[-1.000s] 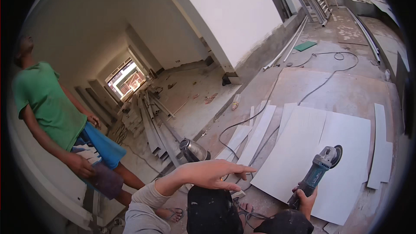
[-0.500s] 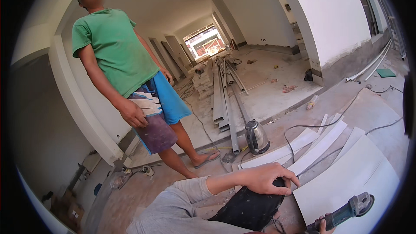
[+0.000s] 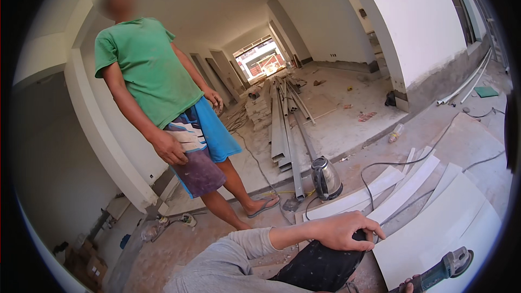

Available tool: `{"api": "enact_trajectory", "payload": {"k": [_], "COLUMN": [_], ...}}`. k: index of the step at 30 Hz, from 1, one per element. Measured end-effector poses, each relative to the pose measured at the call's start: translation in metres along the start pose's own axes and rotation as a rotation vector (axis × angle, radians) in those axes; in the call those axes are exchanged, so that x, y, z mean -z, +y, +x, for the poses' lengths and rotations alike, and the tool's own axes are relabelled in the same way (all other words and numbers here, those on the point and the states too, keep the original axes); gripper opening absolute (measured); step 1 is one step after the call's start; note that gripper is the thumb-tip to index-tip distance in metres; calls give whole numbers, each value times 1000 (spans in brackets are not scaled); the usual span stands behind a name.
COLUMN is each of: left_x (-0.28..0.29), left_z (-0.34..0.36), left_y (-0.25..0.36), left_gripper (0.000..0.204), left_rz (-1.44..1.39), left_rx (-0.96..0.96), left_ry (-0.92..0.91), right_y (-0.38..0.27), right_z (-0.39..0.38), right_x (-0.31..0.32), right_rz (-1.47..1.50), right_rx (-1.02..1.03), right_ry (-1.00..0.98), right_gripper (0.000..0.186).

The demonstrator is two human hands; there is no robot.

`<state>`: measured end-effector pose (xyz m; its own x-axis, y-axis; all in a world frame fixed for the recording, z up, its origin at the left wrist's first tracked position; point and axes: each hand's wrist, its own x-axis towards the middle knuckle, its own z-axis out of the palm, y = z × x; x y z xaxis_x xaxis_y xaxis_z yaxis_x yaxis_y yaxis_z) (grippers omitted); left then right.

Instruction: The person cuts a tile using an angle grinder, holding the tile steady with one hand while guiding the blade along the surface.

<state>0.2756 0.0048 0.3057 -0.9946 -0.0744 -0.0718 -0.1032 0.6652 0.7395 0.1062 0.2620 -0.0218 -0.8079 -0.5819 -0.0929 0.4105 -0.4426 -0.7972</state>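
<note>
My left hand (image 3: 343, 231) rests on my bent knee, which is covered in black cloth (image 3: 320, 266). Its fingers hang loosely over the front and hold nothing. At the bottom edge, only the fingers of my right hand (image 3: 408, 286) show, wrapped round the body of a dark teal angle grinder (image 3: 436, 275). The grinder's grey head and disc point up and right, over a large white sheet (image 3: 439, 239). Whether the disc touches the sheet I cannot tell.
White strips (image 3: 404, 187) and dark cables lie beyond my knee. Near them stands a metal kettle (image 3: 326, 179). Long metal profiles (image 3: 286, 141) stretch back across the room. A person in a green shirt (image 3: 149, 70) stands at the left. A plastic bottle (image 3: 396, 132) lies farther right.
The whole view has shifted slightly, so things sit a little lower and to the right. My left hand stays on the knee, and my right hand still holds the grinder.
</note>
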Motion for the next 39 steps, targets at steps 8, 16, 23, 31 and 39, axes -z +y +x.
{"api": "enact_trajectory", "payload": {"k": [8,16,23,31,39], "left_x": [-4,-6,-8,3,-105], "left_z": [2,1,6,30,166], "left_y": [0,5,3,-19,-142], "left_gripper": [40,40,40,44,45], "left_rz": [-15,-10,-16,-246,302], "left_rx": [-8,13,13,0,-141], "left_ry": [-3,10,-11,-328,-491], "right_y": [2,-3,-11,1,-39], "right_z": [0,-6,-14,-19,-54], "right_x": [14,7,3,25,29], "right_rz": [-11,5,-9,-162,-169], "right_rx": [19,31,-11,119,75], "right_ry": [-27,20,94,151,363], "right_gripper": [45,43,40,45,70]}}
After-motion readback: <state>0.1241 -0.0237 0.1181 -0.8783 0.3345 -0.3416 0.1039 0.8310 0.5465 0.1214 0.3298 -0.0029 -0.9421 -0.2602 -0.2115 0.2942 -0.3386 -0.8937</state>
